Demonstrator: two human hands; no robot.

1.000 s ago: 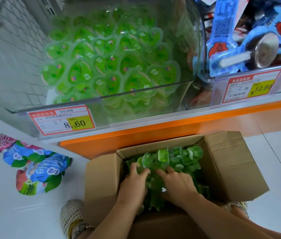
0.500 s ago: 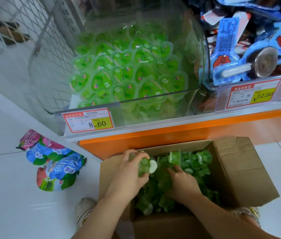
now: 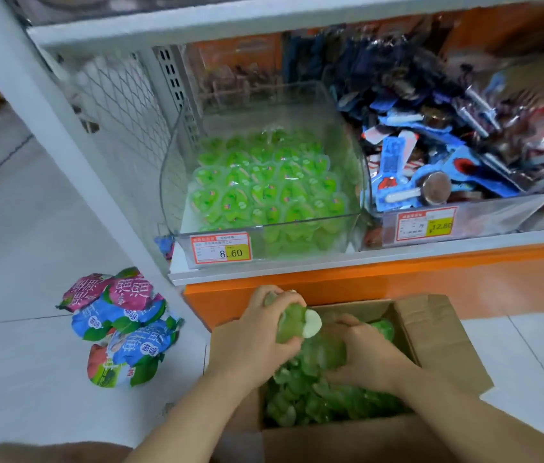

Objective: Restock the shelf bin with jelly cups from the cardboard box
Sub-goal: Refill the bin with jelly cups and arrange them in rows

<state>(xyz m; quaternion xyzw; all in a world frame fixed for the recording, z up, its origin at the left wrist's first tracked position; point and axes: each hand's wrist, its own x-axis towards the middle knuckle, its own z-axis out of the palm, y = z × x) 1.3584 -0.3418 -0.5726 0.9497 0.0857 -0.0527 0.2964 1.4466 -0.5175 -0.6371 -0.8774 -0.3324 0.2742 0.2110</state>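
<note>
Though the shelf bin [image 3: 263,105] above the fingers [image 3: 260,295] is half full, the cardboard box [image 3: 430,345] holds plenty. Left hand [image 3: 250,335] and right hand [image 3: 367,357] clamp jelly cups [image 3: 292,324].

You can read 8.60 on the price tag [image 3: 220,252] of the shelf bin [image 3: 177,168], and 12.80 on the second price tag [image 3: 425,223] at its 3 o'clock.

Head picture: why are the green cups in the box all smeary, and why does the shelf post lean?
Head view: the cups in the box and the left hand are smeared, likely motion blur; cups in the bin look sharper; the wide lens tilts the post; the bin's clear wall carries soft glare.
</note>
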